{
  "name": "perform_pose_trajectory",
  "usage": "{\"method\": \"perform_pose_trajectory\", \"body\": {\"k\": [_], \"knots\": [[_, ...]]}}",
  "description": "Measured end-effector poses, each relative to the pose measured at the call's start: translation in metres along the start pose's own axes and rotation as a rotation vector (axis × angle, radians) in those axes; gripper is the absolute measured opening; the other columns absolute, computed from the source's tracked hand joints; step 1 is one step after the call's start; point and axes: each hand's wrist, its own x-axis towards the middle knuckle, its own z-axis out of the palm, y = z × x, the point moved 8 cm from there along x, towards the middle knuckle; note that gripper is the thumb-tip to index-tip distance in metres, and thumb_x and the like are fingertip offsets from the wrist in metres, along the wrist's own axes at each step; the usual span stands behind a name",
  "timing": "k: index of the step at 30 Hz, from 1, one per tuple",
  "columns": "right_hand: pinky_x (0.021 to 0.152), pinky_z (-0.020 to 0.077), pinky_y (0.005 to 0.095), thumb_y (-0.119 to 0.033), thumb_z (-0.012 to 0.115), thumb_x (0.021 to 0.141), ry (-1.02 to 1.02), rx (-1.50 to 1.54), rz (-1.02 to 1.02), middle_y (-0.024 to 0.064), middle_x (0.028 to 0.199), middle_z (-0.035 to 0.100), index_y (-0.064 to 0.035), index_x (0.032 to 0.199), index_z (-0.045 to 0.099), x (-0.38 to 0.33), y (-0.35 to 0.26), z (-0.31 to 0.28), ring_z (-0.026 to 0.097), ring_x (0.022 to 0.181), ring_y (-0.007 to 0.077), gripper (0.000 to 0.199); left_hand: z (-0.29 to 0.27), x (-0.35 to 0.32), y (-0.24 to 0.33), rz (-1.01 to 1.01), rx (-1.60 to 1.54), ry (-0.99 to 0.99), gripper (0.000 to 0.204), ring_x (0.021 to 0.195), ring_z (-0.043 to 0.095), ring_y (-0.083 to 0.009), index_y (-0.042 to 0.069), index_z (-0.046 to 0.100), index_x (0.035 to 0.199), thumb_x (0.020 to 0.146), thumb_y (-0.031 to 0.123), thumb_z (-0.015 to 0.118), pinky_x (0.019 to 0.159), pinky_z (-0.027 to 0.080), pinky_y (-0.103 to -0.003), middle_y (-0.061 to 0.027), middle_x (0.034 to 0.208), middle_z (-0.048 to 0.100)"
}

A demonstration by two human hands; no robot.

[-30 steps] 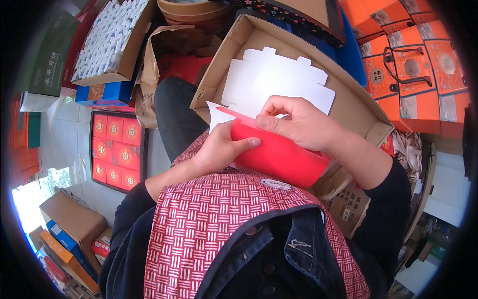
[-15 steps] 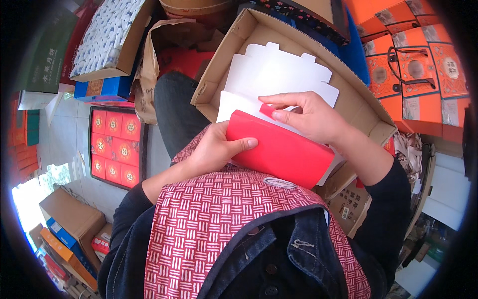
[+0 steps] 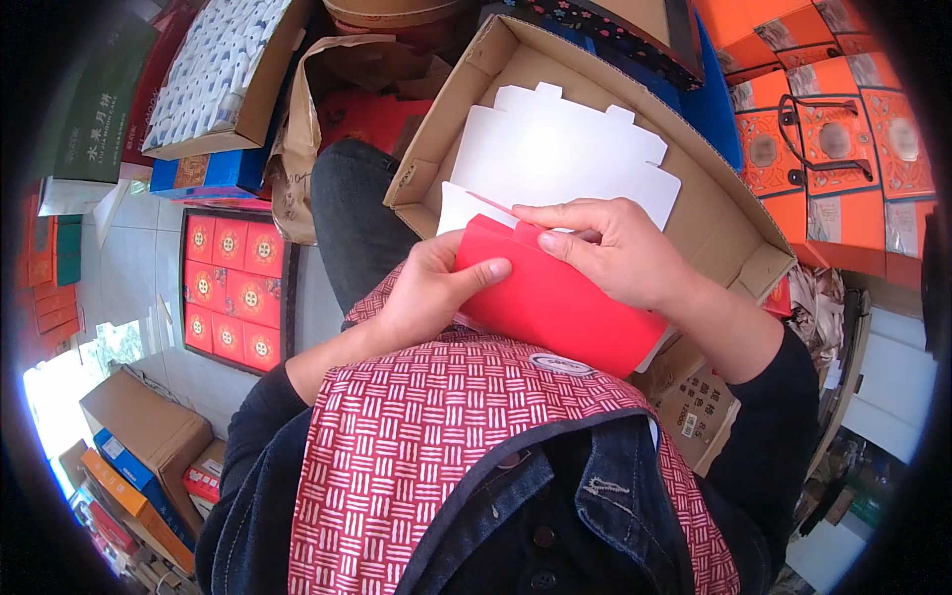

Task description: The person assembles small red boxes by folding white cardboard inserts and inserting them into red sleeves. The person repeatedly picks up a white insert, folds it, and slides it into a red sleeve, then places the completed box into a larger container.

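A folded red card box (image 3: 560,302), partly made up, lies across my lap against the patterned apron. My left hand (image 3: 431,288) grips its left end, thumb on top and the other fingers hidden beneath. At the box's far edge my right hand (image 3: 605,243) pinches a small red flap between thumb and fingers. Just beyond, flat white card blanks (image 3: 555,149) with cut tabs lie in a shallow brown cardboard tray (image 3: 734,203). The blanks' near ends reach under the red box.
On the left a dark-framed tray holds several red boxes (image 3: 230,288). A carton of blue-and-white packets (image 3: 213,79) stands far left beside a brown paper bag (image 3: 297,149). Orange gift boxes (image 3: 843,149) are stacked at the right, and brown cartons (image 3: 149,416) stand lower left.
My right hand has pushed the small red flap down toward the box's far edge, where it now sits closer to the panel. My left hand keeps its hold.
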Motion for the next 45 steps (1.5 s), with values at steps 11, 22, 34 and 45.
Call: {"method": "perform_pose_trajectory", "body": {"k": [11,22,34,45], "knots": [[0.075,0.0517,0.0296,-0.011,0.057,0.090,0.107,-0.090,-0.100,0.0174,0.097,0.068,-0.0085,0.116,0.066,-0.001,-0.006,0.000,0.067,0.081,0.0227,0.028,-0.004,-0.002,0.009,0.061,-0.059,0.040,0.028,0.081,0.069,-0.0201,-0.003,0.064,0.110,0.090,0.016,0.064,0.074,0.057,-0.030,-0.0153,0.094,0.070],[0.073,0.0514,0.0330,-0.010,0.057,0.088,0.113,-0.140,-0.120,0.0196,0.091,0.068,-0.0092,0.116,0.066,-0.001,-0.012,0.001,0.066,0.077,0.0269,0.030,-0.006,-0.003,0.004,0.040,-0.073,0.001,0.031,0.081,0.069,-0.0211,-0.005,0.063,0.110,0.090,0.019,0.063,0.074,0.057,-0.030,-0.0162,0.094,0.070],[0.079,0.0512,0.0278,-0.005,0.055,0.090,0.067,-0.201,-0.081,0.0156,0.105,0.067,-0.0031,0.117,0.064,-0.003,-0.013,0.009,0.066,0.089,0.0198,0.028,-0.011,-0.005,0.005,-0.009,-0.237,0.129,0.023,0.075,0.067,-0.0169,-0.005,0.065,0.102,0.092,0.016,0.061,0.069,0.056,-0.026,-0.0150,0.089,0.070],[0.079,0.0510,0.0284,-0.005,0.056,0.089,0.067,-0.266,-0.157,0.0157,0.102,0.067,-0.0020,0.116,0.064,-0.007,-0.021,0.013,0.066,0.087,0.0214,0.028,-0.013,-0.005,0.010,0.031,-0.225,0.160,0.019,0.072,0.064,-0.0128,-0.004,0.067,0.098,0.092,0.013,0.060,0.066,0.052,-0.024,-0.0121,0.086,0.070]]}}
